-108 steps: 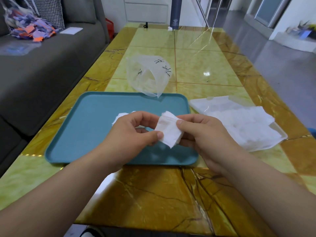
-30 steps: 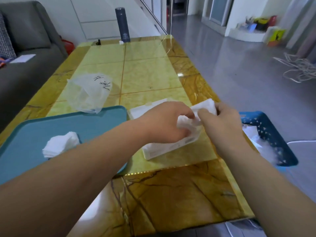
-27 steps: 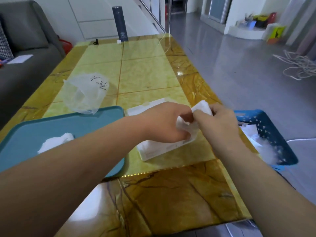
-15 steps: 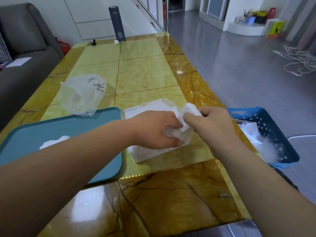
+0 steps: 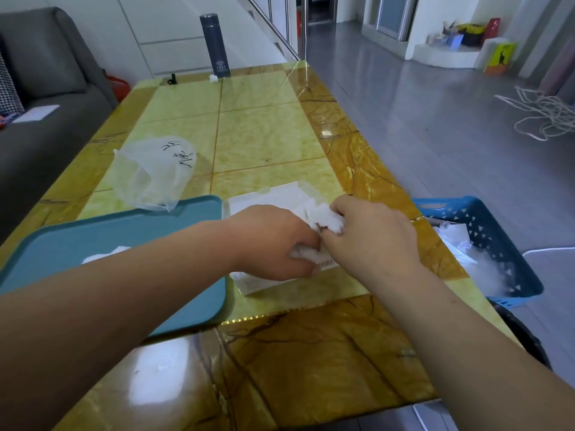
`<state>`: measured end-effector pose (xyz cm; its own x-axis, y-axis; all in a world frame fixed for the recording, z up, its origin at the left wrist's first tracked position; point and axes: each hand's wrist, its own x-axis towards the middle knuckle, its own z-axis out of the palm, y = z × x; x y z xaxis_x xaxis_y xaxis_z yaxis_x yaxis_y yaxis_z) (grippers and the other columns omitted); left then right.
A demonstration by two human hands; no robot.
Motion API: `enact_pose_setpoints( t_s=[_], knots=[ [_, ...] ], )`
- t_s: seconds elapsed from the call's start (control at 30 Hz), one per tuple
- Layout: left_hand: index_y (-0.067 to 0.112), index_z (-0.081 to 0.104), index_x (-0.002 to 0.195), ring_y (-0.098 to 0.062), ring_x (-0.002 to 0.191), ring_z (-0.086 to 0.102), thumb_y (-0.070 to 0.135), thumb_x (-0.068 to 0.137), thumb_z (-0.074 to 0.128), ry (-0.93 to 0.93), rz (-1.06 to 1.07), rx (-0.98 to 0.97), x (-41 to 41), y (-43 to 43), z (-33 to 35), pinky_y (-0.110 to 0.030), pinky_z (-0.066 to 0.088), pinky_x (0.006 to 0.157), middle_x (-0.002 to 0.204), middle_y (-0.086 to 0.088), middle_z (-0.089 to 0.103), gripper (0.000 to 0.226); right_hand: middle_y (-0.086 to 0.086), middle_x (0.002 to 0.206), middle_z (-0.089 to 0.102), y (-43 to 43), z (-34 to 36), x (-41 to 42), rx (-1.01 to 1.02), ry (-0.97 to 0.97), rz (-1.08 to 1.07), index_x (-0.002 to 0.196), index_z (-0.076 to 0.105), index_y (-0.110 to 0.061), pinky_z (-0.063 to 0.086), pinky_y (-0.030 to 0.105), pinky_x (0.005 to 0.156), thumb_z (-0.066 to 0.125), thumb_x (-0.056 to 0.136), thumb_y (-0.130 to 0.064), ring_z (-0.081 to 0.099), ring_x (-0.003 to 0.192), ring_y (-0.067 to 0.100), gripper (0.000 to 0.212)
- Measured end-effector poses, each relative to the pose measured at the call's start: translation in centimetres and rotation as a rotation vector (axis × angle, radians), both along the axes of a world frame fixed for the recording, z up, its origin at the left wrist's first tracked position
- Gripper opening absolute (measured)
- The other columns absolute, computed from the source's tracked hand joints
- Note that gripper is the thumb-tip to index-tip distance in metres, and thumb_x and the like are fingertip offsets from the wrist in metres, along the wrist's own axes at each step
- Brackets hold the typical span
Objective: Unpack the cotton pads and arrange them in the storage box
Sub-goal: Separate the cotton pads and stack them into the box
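Pinching one wad of cotton pads [image 5: 325, 217] over the box [image 5: 264, 202]: left hand [image 5: 273, 244] and right hand [image 5: 373, 241], fingers curled, knuckles up, fingertips meeting. One tray [image 5: 124, 231], one bag [image 5: 152, 172], one basket [image 5: 485, 225].

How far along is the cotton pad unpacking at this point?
Done: the plastic bag looks emptied, lying slack on the table. In hand: the left hand and right hand both grip a bunch of pads over the clear box. Left: a small pile of pads waits on the tray, and the bunch needs settling in.
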<state>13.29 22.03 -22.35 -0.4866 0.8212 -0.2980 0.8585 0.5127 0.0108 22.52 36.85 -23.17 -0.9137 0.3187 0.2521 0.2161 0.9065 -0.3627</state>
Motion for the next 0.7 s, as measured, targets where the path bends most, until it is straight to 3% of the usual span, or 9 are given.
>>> enact_pose_setpoints(
  t_s=[0.1, 0.2, 0.23, 0.3, 0.33, 0.43, 0.53, 0.6, 0.7],
  knots=[
    [0.041, 0.064, 0.112, -0.013, 0.085, 0.059, 0.065, 0.092, 0.051, 0.015, -0.016, 0.036, 0.2, -0.5, -0.2, -0.032, 0.047, 0.073, 0.092, 0.013, 0.064, 0.034, -0.006, 0.076, 0.059, -0.7, 0.7, 0.3, 0.003, -0.101, 0.054, 0.102, 0.065, -0.027, 0.030, 0.031, 0.070, 0.058, 0.084, -0.043, 0.048, 0.073, 0.021, 0.026],
    [0.040, 0.066, 0.106, -0.009, 0.078, 0.052, 0.061, 0.094, 0.055, -0.012, -0.006, 0.133, 0.2, -1.2, -0.7, -0.027, 0.037, 0.066, 0.076, 0.016, 0.051, 0.027, -0.005, 0.072, 0.055, -1.5, 1.7, 0.6, -0.042, -0.235, 0.069, 0.090, 0.066, -0.021, 0.032, 0.031, 0.075, 0.037, 0.064, -0.065, 0.044, 0.064, 0.017, 0.058],
    [0.040, 0.068, 0.107, -0.007, 0.079, 0.052, 0.059, 0.094, 0.057, -0.034, -0.006, 0.190, 0.1, -1.5, -0.9, -0.025, 0.036, 0.066, 0.076, 0.019, 0.049, 0.026, -0.004, 0.072, 0.056, -1.6, 1.9, 0.5, -0.043, -0.248, 0.056, 0.086, 0.065, -0.020, 0.035, 0.032, 0.076, 0.038, 0.066, -0.064, 0.043, 0.062, 0.015, 0.055],
    [0.038, 0.071, 0.115, 0.002, 0.083, 0.052, 0.056, 0.091, 0.062, -0.117, 0.018, 0.342, -0.1, -2.3, -1.1, -0.019, 0.037, 0.072, 0.085, 0.025, 0.053, 0.031, -0.004, 0.070, 0.054, -1.8, 1.8, 0.0, 0.001, -0.244, 0.023, 0.078, 0.058, -0.019, 0.041, 0.035, 0.083, 0.057, 0.081, -0.046, 0.039, 0.058, 0.011, 0.027],
    [0.036, 0.072, 0.117, 0.005, 0.085, 0.052, 0.055, 0.090, 0.065, -0.160, 0.037, 0.404, -0.2, -2.7, -1.2, -0.018, 0.038, 0.076, 0.093, 0.025, 0.057, 0.034, -0.005, 0.069, 0.052, -2.1, 1.8, -0.2, 0.028, -0.250, 0.011, 0.076, 0.053, -0.020, 0.043, 0.038, 0.090, 0.063, 0.084, -0.039, 0.038, 0.058, 0.011, 0.023],
    [0.032, 0.074, 0.117, 0.001, 0.096, 0.057, 0.049, 0.089, 0.070, -0.195, 0.048, 0.462, 0.0, -3.3, -1.5, -0.023, 0.047, 0.087, 0.113, 0.016, 0.064, 0.033, -0.007, 0.071, 0.047, -2.9, 1.7, -1.0, 0.052, -0.304, -0.027, 0.085, 0.046, -0.022, 0.040, 0.047, 0.107, 0.071, 0.085, -0.043, 0.034, 0.058, 0.010, 0.033],
    [0.032, 0.076, 0.109, -0.006, 0.101, 0.062, 0.056, 0.087, 0.053, -0.209, 0.057, 0.444, 0.5, -3.2, -1.4, -0.033, 0.052, 0.092, 0.113, 0.016, 0.065, 0.040, -0.006, 0.073, 0.049, -3.3, 2.4, -1.2, 0.049, -0.373, -0.013, 0.077, 0.043, -0.023, 0.039, 0.049, 0.109, 0.068, 0.087, -0.034, 0.036, 0.060, 0.010, 0.029],
    [0.032, 0.077, 0.112, -0.007, 0.099, 0.062, 0.054, 0.089, 0.042, -0.204, 0.050, 0.407, 0.7, -3.0, -1.2, -0.030, 0.051, 0.089, 0.112, 0.015, 0.063, 0.047, -0.005, 0.074, 0.052, -3.2, 2.9, -0.6, 0.054, -0.408, 0.027, 0.076, 0.043, -0.024, 0.040, 0.050, 0.110, 0.061, 0.089, -0.025, 0.040, 0.062, 0.011, 0.023],
    [0.027, 0.077, 0.115, -0.007, 0.093, 0.059, 0.044, 0.096, 0.045, -0.210, 0.066, 0.416, 0.6, -3.0, -1.2, -0.030, 0.049, 0.086, 0.105, 0.021, 0.056, 0.040, -0.005, 0.075, 0.053, -3.2, 2.7, 0.2, 0.084, -0.407, 0.050, 0.077, 0.045, -0.024, 0.042, 0.049, 0.107, 0.056, 0.095, -0.031, 0.044, 0.064, 0.013, 0.022]
  ],
)
